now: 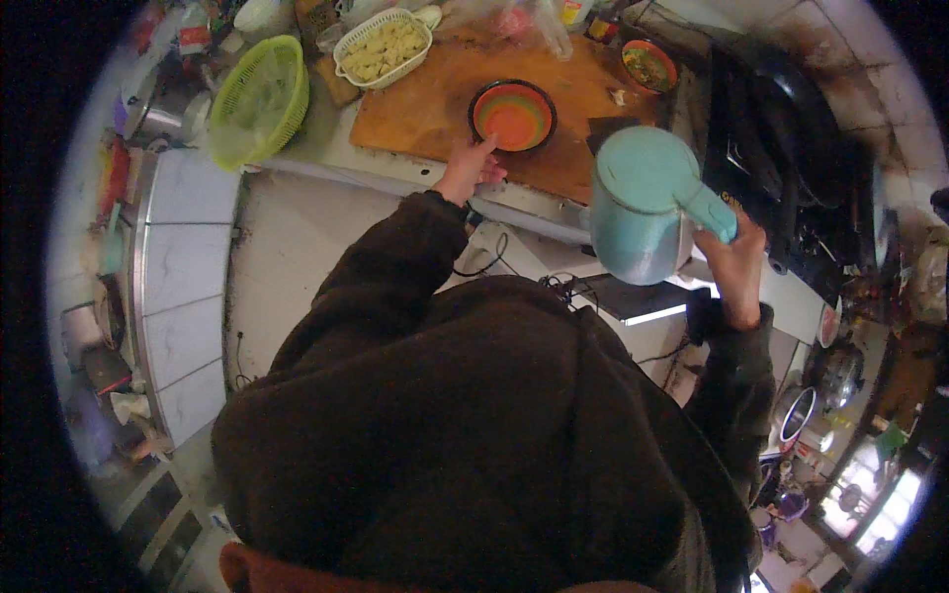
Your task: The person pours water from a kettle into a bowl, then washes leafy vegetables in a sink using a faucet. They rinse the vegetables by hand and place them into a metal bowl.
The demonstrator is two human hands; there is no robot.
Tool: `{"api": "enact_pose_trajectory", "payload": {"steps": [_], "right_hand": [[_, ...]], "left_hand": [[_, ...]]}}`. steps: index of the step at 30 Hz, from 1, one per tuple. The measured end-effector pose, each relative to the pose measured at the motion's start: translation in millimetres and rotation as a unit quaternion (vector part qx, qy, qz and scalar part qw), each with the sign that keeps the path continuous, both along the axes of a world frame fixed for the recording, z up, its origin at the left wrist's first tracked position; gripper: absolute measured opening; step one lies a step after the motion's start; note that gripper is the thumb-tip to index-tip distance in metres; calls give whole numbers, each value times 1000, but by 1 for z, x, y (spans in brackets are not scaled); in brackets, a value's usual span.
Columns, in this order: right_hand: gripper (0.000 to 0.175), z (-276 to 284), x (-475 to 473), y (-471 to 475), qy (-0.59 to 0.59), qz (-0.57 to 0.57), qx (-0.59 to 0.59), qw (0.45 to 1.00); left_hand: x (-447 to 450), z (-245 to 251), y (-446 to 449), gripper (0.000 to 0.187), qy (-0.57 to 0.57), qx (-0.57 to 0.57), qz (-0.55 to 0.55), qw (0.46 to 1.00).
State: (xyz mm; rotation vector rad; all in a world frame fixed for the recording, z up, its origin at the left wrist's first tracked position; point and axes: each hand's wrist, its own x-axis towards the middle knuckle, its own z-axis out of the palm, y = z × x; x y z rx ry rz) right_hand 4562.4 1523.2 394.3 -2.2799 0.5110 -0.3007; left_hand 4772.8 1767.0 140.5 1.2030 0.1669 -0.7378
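Observation:
My right hand [734,263] grips the handle of a light teal lidded kettle [641,207], which is off the counter, in front of its edge. An orange bowl with green rings and a dark rim [515,115] rests on a wooden cutting board [437,111]. At the bowl's near left rim is my left hand [468,167], thumb or finger at the rim, the other fingers below it; whether it grips the bowl I cannot tell. The inside of the bowl shows no clear contents. A white plastic basket [342,70] of pale yellow chopped food sits at the board's back left.
A green plastic colander [296,96] stands at the left, near a metal pot [167,115]. At the back right is a bowl of chopped food [649,65]. A black gas stove [778,163] lies right of the board. Plastic bags and bottles line the back; cables hang below the counter.

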Motion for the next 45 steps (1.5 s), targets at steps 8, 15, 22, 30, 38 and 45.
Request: {"api": "enact_pose_trajectory", "payload": {"steps": [8,15,22,30,38,45], "right_hand": [[22,-12,93,10,76,126,-82,986],[26,-23,133,18,165,158,-131,965],[25,-30,156,22,195,190,-160,949],[28,-35,182,18,243,198,-266,912],[30,-23,197,18,264,208,-272,902],[26,-11,205,16,286,199,-299,888]], "left_hand": [[-40,16,81,42,-11,36,-105,994],[-50,-3,114,42,22,37,-9,999],[-43,-18,119,47,28,22,-21,999],[-36,-27,123,43,49,14,5,999],[-28,-35,124,38,57,20,23,998],[-23,-42,124,39,62,17,31,997]]}}
